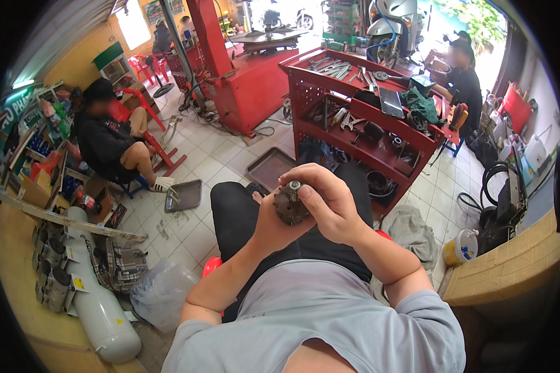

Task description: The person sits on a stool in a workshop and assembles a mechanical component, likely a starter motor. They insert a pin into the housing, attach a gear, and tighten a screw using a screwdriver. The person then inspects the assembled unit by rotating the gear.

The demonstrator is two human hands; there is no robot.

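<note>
Above my lap, both hands hold a round, dark metal machine part point(290, 210) with a notched edge. My left hand point(266, 227) is closed around it from the left and below. From the right, my right hand point(333, 208) is closed on its upper side, thumb and fingers beside a small shiny nut-like piece point(295, 185) at the top. The exact kind of part cannot be made out, and my palms hide its underside.
A red tool cart point(354, 142) with several wrenches point(333, 68) stands ahead to the right. Dark metal trays point(271, 166) lie on the tiled floor. One person point(109, 133) sits at left, another point(463, 81) at far right. A grey gas cylinder point(102, 311) lies at lower left.
</note>
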